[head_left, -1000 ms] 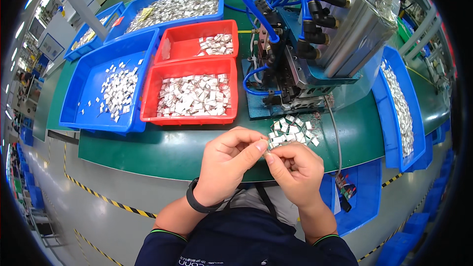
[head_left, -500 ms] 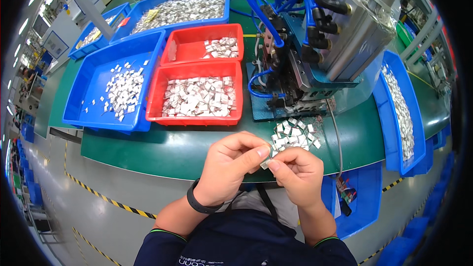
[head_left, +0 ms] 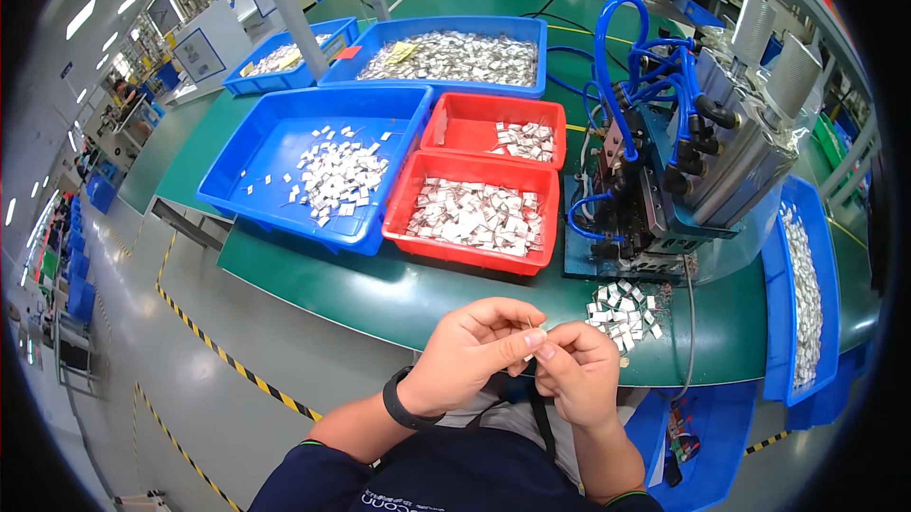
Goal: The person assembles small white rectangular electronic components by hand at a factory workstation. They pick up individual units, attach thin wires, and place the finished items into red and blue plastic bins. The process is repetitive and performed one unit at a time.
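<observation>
My left hand [head_left: 479, 351], with a dark band at its wrist, meets my right hand [head_left: 581, 372] over the front edge of the green table. Thumbs and fingertips of both are pinched together on a small white component with thin wire leads, mostly hidden by the fingers; a lead pokes up between them. Just beyond my right hand lies a loose pile of similar white square components [head_left: 623, 313] on the table. Behind that pile stands a bench press machine [head_left: 655, 199] with blue air hoses and metal cylinders.
Left of the machine are two red bins, the nearer red bin [head_left: 465, 261] full of white components. Beside them sits a large blue bin [head_left: 270, 156], with more blue bins behind. A long blue tray [head_left: 776, 303] stands at right. A grey cable [head_left: 692, 322] hangs over the table edge.
My view has turned left and up, so the table and bins appear farther right and lower. The component's white face, visible between my fingertips before, is now mostly covered.
</observation>
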`<control>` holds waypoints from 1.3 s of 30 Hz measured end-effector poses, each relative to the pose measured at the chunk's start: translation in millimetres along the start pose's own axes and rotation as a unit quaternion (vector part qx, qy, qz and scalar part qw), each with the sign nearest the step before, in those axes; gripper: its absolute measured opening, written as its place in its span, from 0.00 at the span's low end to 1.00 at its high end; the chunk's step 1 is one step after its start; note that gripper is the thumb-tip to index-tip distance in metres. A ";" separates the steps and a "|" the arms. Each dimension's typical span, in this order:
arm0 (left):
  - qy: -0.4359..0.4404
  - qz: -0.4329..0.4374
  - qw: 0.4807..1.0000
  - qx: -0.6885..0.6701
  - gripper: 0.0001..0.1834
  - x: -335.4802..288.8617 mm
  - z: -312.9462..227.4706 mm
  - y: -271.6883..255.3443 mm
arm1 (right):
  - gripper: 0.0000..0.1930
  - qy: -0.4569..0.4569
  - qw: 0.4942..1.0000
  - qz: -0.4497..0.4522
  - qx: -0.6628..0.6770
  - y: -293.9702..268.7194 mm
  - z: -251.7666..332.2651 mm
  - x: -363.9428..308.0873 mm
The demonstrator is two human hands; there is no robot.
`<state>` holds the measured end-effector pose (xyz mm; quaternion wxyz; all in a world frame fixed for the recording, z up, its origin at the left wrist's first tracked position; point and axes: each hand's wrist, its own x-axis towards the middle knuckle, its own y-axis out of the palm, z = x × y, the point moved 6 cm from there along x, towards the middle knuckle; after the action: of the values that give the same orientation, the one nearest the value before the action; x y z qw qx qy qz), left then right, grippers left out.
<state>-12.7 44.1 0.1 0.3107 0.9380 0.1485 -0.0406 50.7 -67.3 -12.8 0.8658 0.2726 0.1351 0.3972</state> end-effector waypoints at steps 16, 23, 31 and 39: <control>0.006 -0.037 0.997 -0.066 0.09 4.2 7.1 -11.7 | 0.07 0.147 0.975 0.046 0.157 0.2 -26.4 12.4; 0.007 -0.044 0.997 -0.063 0.08 4.2 8.7 -13.1 | 0.07 0.167 0.967 0.056 0.183 0.2 -28.8 12.1; 0.236 -0.218 0.935 0.152 0.05 -5.9 -89.6 -55.2 | 0.08 0.091 0.995 0.024 0.044 2.8 -25.0 12.6; 0.369 -0.303 0.532 0.699 0.18 -58.5 -170.3 -96.3 | 0.10 0.083 0.996 0.029 -0.035 4.7 -26.4 13.6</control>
<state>-100.4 204.0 91.8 -0.5579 0.6860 0.4496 0.1265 44.6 -44.7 -31.8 0.8489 0.2121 0.1842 0.4477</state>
